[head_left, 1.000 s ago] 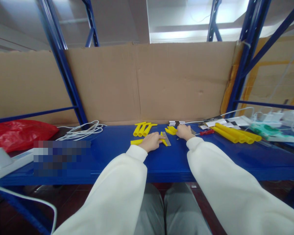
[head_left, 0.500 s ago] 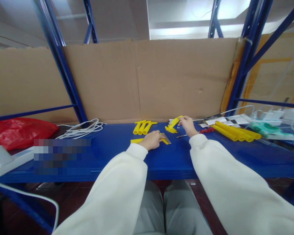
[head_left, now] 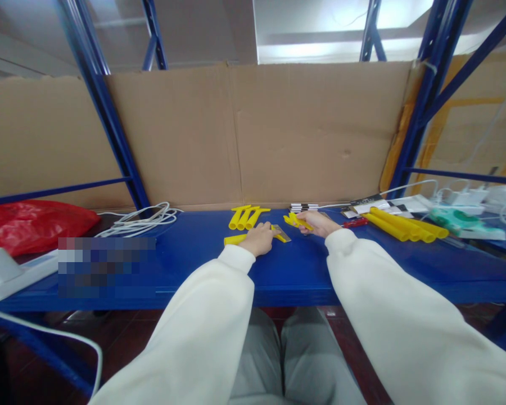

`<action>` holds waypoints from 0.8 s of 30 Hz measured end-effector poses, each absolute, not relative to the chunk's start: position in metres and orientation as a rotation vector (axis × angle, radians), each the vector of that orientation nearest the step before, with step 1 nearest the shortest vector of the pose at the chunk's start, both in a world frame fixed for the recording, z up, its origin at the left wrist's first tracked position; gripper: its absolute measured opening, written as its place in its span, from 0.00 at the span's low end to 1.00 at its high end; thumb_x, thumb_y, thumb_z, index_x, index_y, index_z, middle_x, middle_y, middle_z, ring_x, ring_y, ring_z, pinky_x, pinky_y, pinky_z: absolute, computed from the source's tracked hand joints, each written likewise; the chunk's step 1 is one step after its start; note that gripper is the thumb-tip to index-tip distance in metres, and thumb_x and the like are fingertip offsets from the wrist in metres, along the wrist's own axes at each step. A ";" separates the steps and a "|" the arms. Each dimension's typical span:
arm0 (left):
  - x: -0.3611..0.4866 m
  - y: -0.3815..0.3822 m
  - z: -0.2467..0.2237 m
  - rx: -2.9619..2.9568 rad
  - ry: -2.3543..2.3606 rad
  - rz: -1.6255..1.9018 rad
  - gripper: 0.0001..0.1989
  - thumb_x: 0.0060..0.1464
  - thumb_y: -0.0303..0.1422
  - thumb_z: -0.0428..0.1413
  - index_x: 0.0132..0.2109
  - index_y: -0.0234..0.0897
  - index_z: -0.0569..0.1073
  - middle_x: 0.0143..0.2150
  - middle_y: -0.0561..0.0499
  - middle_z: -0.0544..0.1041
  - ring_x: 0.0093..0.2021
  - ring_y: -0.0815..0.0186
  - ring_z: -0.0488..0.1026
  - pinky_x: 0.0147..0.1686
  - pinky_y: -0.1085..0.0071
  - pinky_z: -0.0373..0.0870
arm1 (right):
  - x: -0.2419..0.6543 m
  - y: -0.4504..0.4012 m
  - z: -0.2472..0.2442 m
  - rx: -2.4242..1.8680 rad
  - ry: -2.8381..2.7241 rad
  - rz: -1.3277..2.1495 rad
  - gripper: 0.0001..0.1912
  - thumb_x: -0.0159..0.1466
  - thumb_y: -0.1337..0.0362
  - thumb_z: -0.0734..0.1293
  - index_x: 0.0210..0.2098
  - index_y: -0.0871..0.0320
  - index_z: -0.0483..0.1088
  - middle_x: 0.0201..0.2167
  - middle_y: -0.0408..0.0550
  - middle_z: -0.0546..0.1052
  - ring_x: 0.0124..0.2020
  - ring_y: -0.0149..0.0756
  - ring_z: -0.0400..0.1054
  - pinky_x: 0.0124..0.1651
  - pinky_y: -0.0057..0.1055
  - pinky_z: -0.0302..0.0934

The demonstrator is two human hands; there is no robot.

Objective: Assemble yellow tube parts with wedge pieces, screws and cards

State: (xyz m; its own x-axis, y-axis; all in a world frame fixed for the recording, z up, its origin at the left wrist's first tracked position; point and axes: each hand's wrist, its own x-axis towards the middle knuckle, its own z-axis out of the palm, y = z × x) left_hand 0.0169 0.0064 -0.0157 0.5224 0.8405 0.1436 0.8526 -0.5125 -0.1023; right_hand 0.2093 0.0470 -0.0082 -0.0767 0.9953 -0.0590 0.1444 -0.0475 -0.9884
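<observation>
My left hand (head_left: 259, 240) is closed around a yellow scraper with a metal blade (head_left: 281, 233); its round handle end (head_left: 235, 239) sticks out to the left of the hand. To the right, my right hand (head_left: 318, 223) pinches a flat yellow piece (head_left: 304, 224), low over the blue table, beside other small yellow pieces (head_left: 293, 219). Three yellow T-shaped handles (head_left: 244, 217) lie side by side behind my left hand.
Several yellow tubes (head_left: 400, 225) and a red-handled screwdriver (head_left: 356, 223) lie on the blue table (head_left: 194, 264) at right. Black-and-white strips (head_left: 303, 207) rest near the cardboard wall (head_left: 278, 135). White cable (head_left: 152, 219) and a red bag (head_left: 37, 225) are at left.
My right hand has lowered, and the yellow piece in it has come down from its raised, tilted position. My left hand has shifted slightly left with the scraper.
</observation>
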 end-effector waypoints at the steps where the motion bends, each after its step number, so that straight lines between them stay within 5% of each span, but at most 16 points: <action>1: 0.017 0.006 -0.015 -2.595 -1.456 -0.104 0.30 0.59 0.20 0.44 0.64 0.44 0.69 0.55 0.39 0.71 0.54 0.52 0.71 0.53 0.57 0.68 | 0.208 0.047 -0.009 -1.334 -1.351 1.275 0.08 0.65 0.72 0.62 0.30 0.59 0.65 0.18 0.42 0.70 0.16 0.25 0.58 0.19 0.21 0.55; 10: 0.016 0.014 -0.020 -2.593 -1.386 -0.199 0.25 0.57 0.22 0.47 0.58 0.38 0.76 0.49 0.39 0.74 0.50 0.55 0.73 0.52 0.63 0.68 | 0.199 0.034 -0.002 -1.389 -1.202 1.225 0.05 0.61 0.73 0.69 0.34 0.60 0.69 0.23 0.44 0.75 0.23 0.31 0.71 0.26 0.26 0.68; 24: 0.015 0.016 -0.024 -2.599 -1.341 -0.297 0.22 0.59 0.23 0.48 0.55 0.41 0.77 0.51 0.41 0.76 0.47 0.57 0.73 0.50 0.62 0.70 | 0.201 0.041 -0.010 -1.356 -1.328 1.168 0.15 0.57 0.69 0.74 0.21 0.59 0.64 0.12 0.35 0.61 0.14 0.21 0.52 0.16 0.19 0.46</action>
